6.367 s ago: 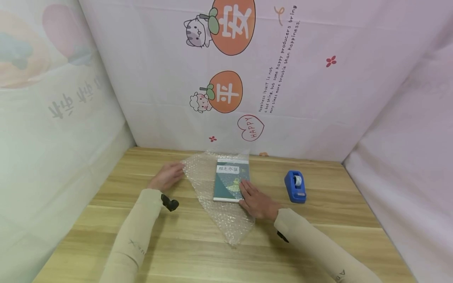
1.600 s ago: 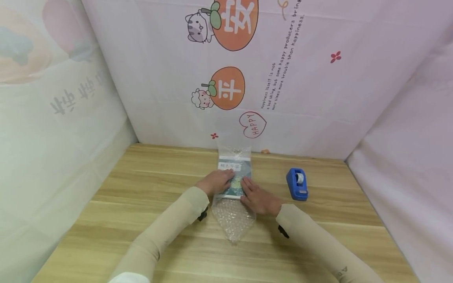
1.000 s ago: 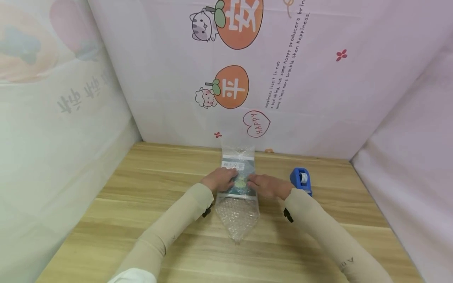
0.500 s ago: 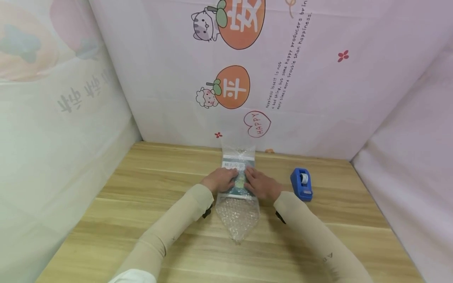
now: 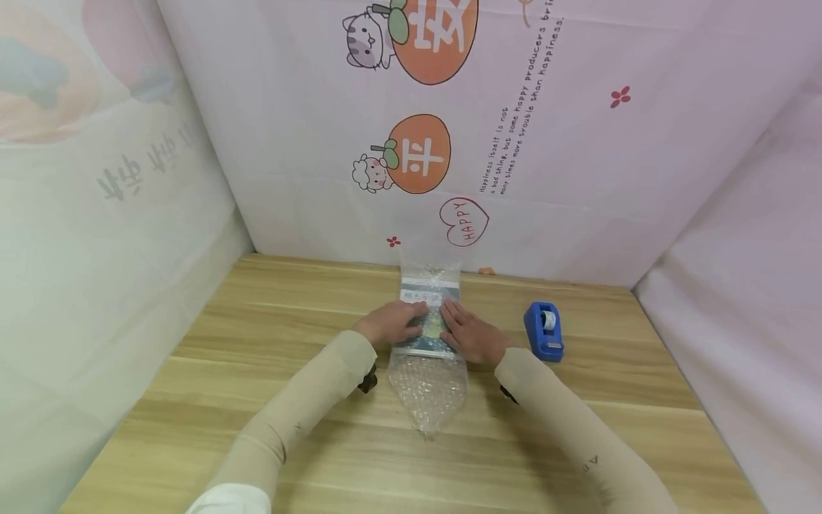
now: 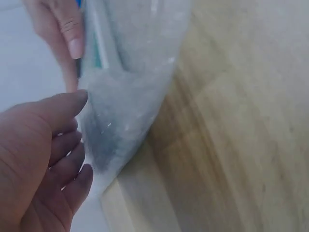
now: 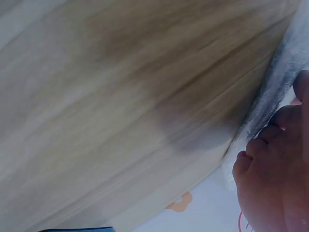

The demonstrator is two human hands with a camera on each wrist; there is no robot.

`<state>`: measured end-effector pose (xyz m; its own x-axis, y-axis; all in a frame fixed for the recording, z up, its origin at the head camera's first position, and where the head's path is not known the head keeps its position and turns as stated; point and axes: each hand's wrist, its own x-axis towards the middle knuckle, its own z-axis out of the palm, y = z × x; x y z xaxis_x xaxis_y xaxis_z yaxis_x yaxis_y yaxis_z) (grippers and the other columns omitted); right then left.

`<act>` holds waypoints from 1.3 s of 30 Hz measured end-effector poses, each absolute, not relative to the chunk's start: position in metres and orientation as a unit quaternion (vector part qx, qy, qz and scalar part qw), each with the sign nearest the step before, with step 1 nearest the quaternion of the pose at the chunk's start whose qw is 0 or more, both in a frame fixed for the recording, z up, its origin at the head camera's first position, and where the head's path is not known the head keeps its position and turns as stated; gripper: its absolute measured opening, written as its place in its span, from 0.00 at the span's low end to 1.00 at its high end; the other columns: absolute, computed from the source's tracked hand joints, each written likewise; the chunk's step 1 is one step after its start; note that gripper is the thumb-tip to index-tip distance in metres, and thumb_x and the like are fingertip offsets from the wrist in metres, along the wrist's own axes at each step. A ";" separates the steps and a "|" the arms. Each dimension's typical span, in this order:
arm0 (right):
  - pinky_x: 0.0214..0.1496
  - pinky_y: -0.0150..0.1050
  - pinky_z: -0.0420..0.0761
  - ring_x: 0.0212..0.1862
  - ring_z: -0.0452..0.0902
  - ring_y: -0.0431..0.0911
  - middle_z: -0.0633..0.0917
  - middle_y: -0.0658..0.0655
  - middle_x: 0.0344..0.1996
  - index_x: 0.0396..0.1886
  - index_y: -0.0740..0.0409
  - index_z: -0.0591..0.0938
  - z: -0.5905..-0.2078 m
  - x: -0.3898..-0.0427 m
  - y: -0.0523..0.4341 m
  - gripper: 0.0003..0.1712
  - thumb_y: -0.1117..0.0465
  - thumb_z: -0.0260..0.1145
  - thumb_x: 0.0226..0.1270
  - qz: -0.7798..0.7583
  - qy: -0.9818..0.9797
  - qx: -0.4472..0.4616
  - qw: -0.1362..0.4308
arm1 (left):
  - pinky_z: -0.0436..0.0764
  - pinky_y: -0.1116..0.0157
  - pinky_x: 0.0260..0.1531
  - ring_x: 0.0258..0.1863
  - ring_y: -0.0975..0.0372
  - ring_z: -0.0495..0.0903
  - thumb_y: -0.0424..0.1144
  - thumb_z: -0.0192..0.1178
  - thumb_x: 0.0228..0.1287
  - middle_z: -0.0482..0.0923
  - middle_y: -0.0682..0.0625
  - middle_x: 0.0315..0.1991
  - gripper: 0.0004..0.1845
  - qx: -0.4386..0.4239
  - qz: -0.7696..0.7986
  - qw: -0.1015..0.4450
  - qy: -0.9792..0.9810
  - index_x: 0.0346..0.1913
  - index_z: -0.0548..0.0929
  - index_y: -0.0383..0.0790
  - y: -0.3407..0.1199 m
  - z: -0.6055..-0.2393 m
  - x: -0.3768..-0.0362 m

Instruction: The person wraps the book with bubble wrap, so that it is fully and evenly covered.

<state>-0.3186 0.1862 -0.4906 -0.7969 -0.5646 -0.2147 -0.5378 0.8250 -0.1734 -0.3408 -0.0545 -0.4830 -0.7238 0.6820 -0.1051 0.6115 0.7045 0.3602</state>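
Note:
A thin teal book (image 5: 425, 345) with a white title label lies on the table under clear bubble wrap (image 5: 429, 389). The wrap's left part is folded over the cover, and a pointed flap extends toward me. My left hand (image 5: 392, 321) rests on the wrapped book from the left; its fingers look relaxed and loosely bent beside the wrap (image 6: 125, 104) in the left wrist view. From the right, my right hand (image 5: 474, 337) lies over the book's right side with fingers extended, pressing the wrap. Its fingertips are partly hidden in the right wrist view.
A blue tape dispenser (image 5: 544, 332) with a roll of tape stands to the right of the book. The wooden table (image 5: 257, 343) meets a printed white cloth (image 5: 552, 235) behind it, and plain cloth walls rise on both sides.
The left side of the bubble wrap has been folded over the book, and my left hand has moved right onto it. My right hand lifted slightly and came back down on top of the wrap.

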 end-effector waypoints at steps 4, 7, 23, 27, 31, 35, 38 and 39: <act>0.88 0.59 0.53 0.88 0.41 0.62 0.46 0.69 0.86 0.85 0.69 0.47 -0.491 -0.319 0.185 0.39 0.49 0.42 0.90 -0.050 0.946 -0.292 0.129 | 0.68 0.54 0.81 0.79 0.51 0.69 0.43 0.58 0.82 0.66 0.44 0.81 0.31 0.384 0.151 0.111 0.904 0.80 0.67 0.37 -0.061 -0.476 -0.339; 0.88 0.59 0.52 0.88 0.41 0.62 0.46 0.69 0.86 0.85 0.69 0.46 -0.492 -0.320 0.186 0.39 0.49 0.42 0.90 -0.047 0.946 -0.293 0.129 | 0.72 0.55 0.78 0.75 0.51 0.75 0.43 0.60 0.80 0.71 0.43 0.78 0.31 0.429 0.125 0.084 0.890 0.78 0.69 0.36 -0.065 -0.471 -0.332; 0.88 0.61 0.54 0.87 0.43 0.65 0.47 0.71 0.86 0.85 0.71 0.49 -0.499 -0.325 0.190 0.39 0.49 0.42 0.90 -0.071 0.942 -0.306 0.116 | 0.78 0.67 0.71 0.70 0.60 0.80 0.51 0.70 0.68 0.75 0.51 0.76 0.37 0.617 -0.013 -0.018 0.786 0.76 0.74 0.42 -0.066 -0.471 -0.232; 0.88 0.61 0.53 0.87 0.42 0.64 0.47 0.70 0.86 0.85 0.70 0.48 -0.496 -0.327 0.193 0.38 0.51 0.42 0.90 -0.087 0.942 -0.301 0.122 | 0.79 0.68 0.69 0.69 0.62 0.81 0.47 0.70 0.68 0.77 0.52 0.74 0.32 0.624 -0.011 -0.033 0.781 0.73 0.77 0.43 -0.060 -0.481 -0.221; 0.88 0.61 0.52 0.87 0.40 0.63 0.45 0.69 0.86 0.86 0.67 0.47 -0.495 -0.329 0.194 0.38 0.51 0.41 0.90 -0.099 0.940 -0.293 0.141 | 0.80 0.69 0.68 0.68 0.63 0.82 0.45 0.69 0.70 0.78 0.53 0.73 0.30 0.616 -0.025 -0.038 0.786 0.73 0.78 0.45 -0.057 -0.486 -0.218; 0.88 0.60 0.52 0.87 0.40 0.63 0.45 0.68 0.86 0.86 0.67 0.46 -0.495 -0.330 0.194 0.38 0.50 0.41 0.90 -0.106 0.939 -0.291 0.148 | 0.82 0.70 0.65 0.67 0.65 0.82 0.44 0.69 0.70 0.78 0.56 0.73 0.28 0.610 -0.035 -0.039 0.790 0.72 0.79 0.48 -0.055 -0.488 -0.218; 0.88 0.61 0.52 0.87 0.40 0.63 0.45 0.68 0.87 0.86 0.67 0.47 -0.494 -0.330 0.193 0.38 0.50 0.41 0.90 -0.108 0.939 -0.289 0.148 | 0.84 0.71 0.61 0.63 0.65 0.85 0.44 0.69 0.71 0.80 0.56 0.71 0.26 0.609 -0.025 -0.036 0.792 0.70 0.81 0.48 -0.056 -0.486 -0.219; 0.88 0.60 0.52 0.87 0.40 0.63 0.45 0.68 0.87 0.86 0.67 0.47 -0.494 -0.330 0.193 0.38 0.50 0.41 0.90 -0.107 0.940 -0.289 0.149 | 0.85 0.71 0.60 0.61 0.65 0.86 0.43 0.69 0.71 0.81 0.56 0.70 0.24 0.609 -0.016 -0.034 0.793 0.68 0.82 0.48 -0.056 -0.486 -0.220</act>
<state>-0.3300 0.1930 -0.4939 -0.7884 -0.5751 -0.2185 -0.5112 0.8099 -0.2876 -0.2198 -0.0563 -0.4857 -0.2569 0.9658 0.0341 0.9636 0.2587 -0.0675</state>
